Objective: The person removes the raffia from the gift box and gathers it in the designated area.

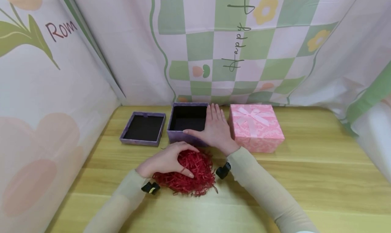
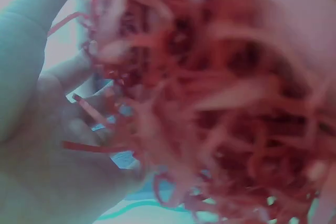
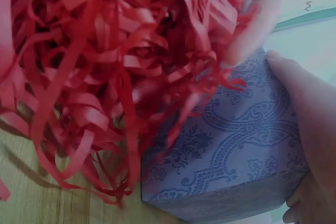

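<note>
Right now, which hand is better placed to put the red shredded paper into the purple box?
Left, most likely: the left hand curls round the red shredded paper, in front of the open purple box, while the right hand rests along that box's right side.

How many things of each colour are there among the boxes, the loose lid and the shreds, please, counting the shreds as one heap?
Purple: 2 (open box, loose lid)
Pink: 1 (bow-topped box)
Red: 1 (heap of shreds)
Total: 4
</note>
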`<state>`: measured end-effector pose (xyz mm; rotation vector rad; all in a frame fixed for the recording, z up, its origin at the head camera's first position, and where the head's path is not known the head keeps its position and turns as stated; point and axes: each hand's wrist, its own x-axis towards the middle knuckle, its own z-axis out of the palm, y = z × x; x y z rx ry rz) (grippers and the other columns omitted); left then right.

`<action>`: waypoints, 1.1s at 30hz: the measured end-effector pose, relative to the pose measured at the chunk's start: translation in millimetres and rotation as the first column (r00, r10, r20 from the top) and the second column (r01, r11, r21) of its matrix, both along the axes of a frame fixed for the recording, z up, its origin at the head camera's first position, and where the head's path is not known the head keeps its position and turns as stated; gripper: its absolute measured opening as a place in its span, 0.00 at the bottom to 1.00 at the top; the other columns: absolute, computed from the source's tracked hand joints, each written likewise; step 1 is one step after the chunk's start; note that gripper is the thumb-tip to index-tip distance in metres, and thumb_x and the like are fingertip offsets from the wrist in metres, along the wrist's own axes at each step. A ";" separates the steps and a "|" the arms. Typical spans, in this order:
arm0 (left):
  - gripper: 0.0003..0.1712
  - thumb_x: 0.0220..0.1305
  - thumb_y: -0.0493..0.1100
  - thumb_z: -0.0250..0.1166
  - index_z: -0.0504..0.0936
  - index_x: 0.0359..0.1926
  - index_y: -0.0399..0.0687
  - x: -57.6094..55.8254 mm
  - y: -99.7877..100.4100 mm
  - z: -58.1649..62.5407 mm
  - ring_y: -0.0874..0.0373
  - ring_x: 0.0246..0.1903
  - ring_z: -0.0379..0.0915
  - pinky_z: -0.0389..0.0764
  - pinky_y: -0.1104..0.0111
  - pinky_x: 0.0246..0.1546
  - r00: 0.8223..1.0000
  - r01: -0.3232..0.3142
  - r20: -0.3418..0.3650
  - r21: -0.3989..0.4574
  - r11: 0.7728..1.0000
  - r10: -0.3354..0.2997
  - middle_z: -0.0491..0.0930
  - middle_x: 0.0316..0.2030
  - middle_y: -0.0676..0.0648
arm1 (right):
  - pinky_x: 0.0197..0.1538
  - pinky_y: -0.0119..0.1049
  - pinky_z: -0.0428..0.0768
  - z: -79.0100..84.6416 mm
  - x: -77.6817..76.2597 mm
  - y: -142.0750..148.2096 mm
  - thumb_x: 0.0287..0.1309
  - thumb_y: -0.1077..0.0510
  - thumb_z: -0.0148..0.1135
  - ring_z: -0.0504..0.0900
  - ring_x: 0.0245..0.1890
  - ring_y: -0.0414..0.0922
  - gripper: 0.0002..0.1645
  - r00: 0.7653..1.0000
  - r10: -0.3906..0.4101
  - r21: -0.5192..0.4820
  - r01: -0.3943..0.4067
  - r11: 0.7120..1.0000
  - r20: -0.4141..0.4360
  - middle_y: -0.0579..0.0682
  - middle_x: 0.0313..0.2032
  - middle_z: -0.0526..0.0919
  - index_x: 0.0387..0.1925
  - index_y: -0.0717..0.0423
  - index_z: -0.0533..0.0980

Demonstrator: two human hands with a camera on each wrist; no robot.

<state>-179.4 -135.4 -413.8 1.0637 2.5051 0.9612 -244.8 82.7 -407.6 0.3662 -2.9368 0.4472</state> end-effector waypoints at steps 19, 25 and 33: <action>0.40 0.52 0.54 0.82 0.78 0.66 0.55 11.9 -18.8 44.8 0.54 0.68 0.64 0.67 0.52 0.67 0.996 -0.079 -0.028 0.110 0.991 0.082 0.74 0.66 0.54 | 0.77 0.49 0.38 2.9 -1.6 -5.0 0.44 0.07 0.45 0.35 0.78 0.58 0.84 0.999 0.004 -0.002 -0.004 1.000 0.036 0.65 0.79 0.40 0.79 0.68 0.41; 0.41 0.52 0.53 0.82 0.77 0.66 0.49 13.2 -23.4 58.1 0.54 0.63 0.70 0.70 0.49 0.64 0.991 -0.087 -0.085 0.191 0.978 0.105 0.77 0.62 0.54 | 0.77 0.50 0.37 2.6 -2.1 -2.7 0.45 0.07 0.43 0.35 0.78 0.59 0.84 0.998 0.012 0.020 -0.014 1.000 0.057 0.66 0.78 0.40 0.79 0.68 0.40; 0.47 0.51 0.51 0.83 0.73 0.71 0.55 6.2 -15.3 72.0 0.59 0.67 0.65 0.66 0.54 0.67 0.974 -0.117 -0.153 0.302 0.946 0.169 0.73 0.67 0.54 | 0.77 0.51 0.38 4.8 -1.3 -0.5 0.42 0.05 0.42 0.36 0.78 0.60 0.86 0.997 -0.008 0.049 0.005 0.999 0.073 0.67 0.78 0.41 0.78 0.70 0.40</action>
